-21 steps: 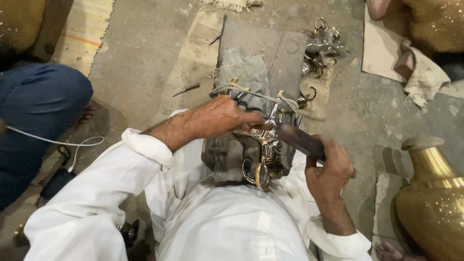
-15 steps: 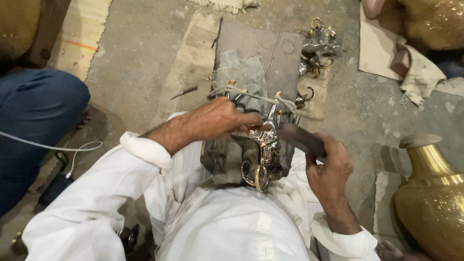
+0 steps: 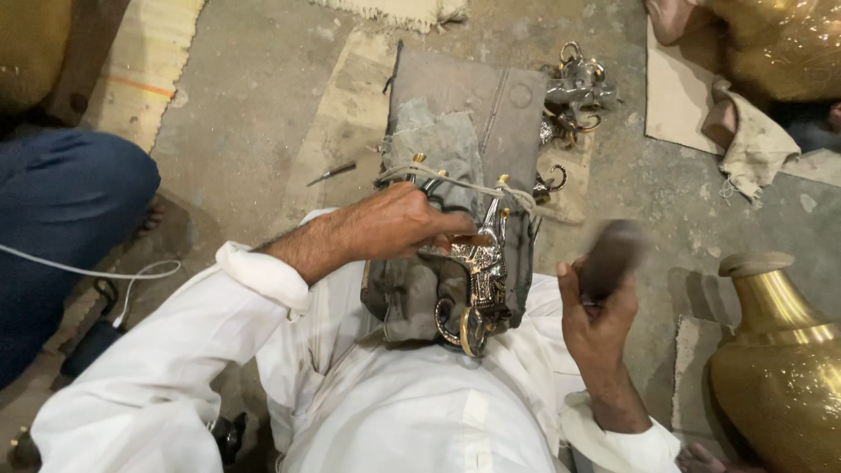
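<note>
Broadly, the work rests on a dark slab-like block (image 3: 491, 96) laid lengthwise on the concrete floor (image 3: 254, 105), its near end against the person's lap. A brass vase (image 3: 775, 368) stands at the right edge, well apart from the work. Grey cloth padding (image 3: 438, 140) covers the block, and a pale cord (image 3: 455, 182) crosses it.

On the padding, near the lap end, lies the ornate metal casting (image 3: 480, 280), silvery with brass-coloured scrolls. More castings of like kind (image 3: 574, 96) lie just beside the block's far right corner.

The left hand (image 3: 399, 228) bears down on the casting's upper part, fingers curled and pinched on a short punch-like tool (image 3: 473, 238); its tip is too small to judge. The right hand (image 3: 596, 320) is clenched around a dark hammer handle (image 3: 611, 256), raised and blurred, beside the casting.

Assessment: a sound blow wants the punch held steady, the casting pinned flat against the padding, and short controlled strikes. A glancing hit would likely mar the scrollwork or catch the left fingers.

A thin rod (image 3: 331, 173) lies on the floor, apart from the block.
</note>
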